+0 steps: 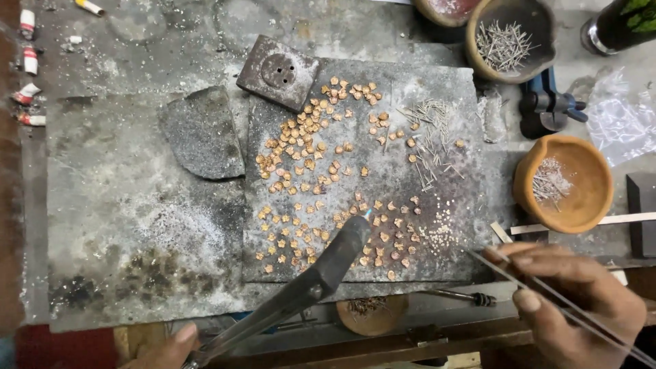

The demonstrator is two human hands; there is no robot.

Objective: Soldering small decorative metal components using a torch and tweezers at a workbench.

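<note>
torch over the little gold stars

my left hand (pixel 167 350) grips the torch (pixel 301 290), its tip near the star pieces (pixel 307 178) on the dark slab (pixel 437 260), angled low to reach them. my right hand (pixel 570 307) pinches long tweezers (pixel 547 294) at the near right, ready beside the work.

We have a single view, from a camera worn on the head, looking almost straight down onto the workbench. It sits fairly close: the dark soldering slab (pixel 410 260) fills the centre, clay bowls (pixel 581 184) are cut by the top and right edges, and our own hands enter from the bottom edge. No second view overlaps it.
</note>
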